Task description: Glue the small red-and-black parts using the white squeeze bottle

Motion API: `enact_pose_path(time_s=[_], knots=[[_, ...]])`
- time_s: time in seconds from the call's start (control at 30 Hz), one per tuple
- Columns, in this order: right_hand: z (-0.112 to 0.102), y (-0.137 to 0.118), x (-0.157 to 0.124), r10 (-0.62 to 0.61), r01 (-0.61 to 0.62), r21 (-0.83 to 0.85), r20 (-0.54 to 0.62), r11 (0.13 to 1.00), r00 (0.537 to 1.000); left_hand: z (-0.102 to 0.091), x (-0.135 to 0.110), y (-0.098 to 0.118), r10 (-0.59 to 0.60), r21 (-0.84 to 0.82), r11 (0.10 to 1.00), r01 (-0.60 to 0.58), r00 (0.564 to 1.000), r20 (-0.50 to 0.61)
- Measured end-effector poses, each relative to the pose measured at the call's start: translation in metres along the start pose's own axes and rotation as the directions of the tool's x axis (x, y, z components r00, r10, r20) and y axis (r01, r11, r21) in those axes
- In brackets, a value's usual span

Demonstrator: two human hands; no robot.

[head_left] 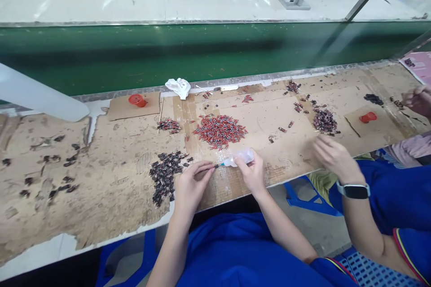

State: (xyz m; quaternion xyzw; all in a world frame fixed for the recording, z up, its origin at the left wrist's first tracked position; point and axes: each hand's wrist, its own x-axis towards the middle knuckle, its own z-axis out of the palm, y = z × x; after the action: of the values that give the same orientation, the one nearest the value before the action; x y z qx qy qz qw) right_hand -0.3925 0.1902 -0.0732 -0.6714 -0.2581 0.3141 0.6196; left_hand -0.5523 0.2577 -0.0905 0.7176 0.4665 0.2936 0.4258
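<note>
Between the thumb and finger of my left hand (193, 184) is a small dark part (216, 166), too small to name exactly. My right hand (251, 172) grips a translucent white squeeze bottle (239, 158), tilted sideways. Its blue-green nozzle (222, 163) points left and meets or nearly meets the dark part; I cannot tell if they touch. Just beyond my hands lies a heap of small red-and-silver parts (220, 131). Left of my left hand spreads a pile of black parts (164, 175).
Brown cardboard (114, 179) covers the bench. A red cup (138, 100), a crumpled white tissue (178, 87) and a smaller parts pile (169, 125) lie behind. A co-worker's watch-wearing hand (336, 157) is at right, near another pile (325, 121). Beyond runs a green conveyor belt (168, 51).
</note>
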Motion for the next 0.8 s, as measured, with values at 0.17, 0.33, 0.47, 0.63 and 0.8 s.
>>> enact_pose_path(time_s=[0.17,0.33,0.47,0.63,0.8], knots=[[-0.002,0.005,0.000,-0.002,0.005,-0.053,0.051,0.999,0.999,0.000,0.000,0.001,0.025,0.013,1.000,-0.025,1.000,-0.009],[-0.001,0.005,0.000,-0.018,0.020,-0.074,0.029,0.997,0.999,-0.001,0.000,0.001,0.041,0.041,0.998,-0.041,0.999,-0.006],[-0.005,0.001,0.002,0.018,-0.018,-0.006,0.001,1.000,1.000,-0.001,0.002,-0.001,0.107,0.072,0.992,-0.107,0.994,0.007],[-0.034,-0.004,0.007,0.047,-0.066,-0.232,-0.088,0.970,0.995,0.000,0.005,-0.003,0.232,0.202,0.950,-0.238,0.971,0.055],[-0.047,-0.019,0.009,-0.333,0.116,-0.743,-0.151,0.660,0.931,0.004,0.005,-0.006,0.285,0.250,0.927,-0.279,0.958,0.014]])
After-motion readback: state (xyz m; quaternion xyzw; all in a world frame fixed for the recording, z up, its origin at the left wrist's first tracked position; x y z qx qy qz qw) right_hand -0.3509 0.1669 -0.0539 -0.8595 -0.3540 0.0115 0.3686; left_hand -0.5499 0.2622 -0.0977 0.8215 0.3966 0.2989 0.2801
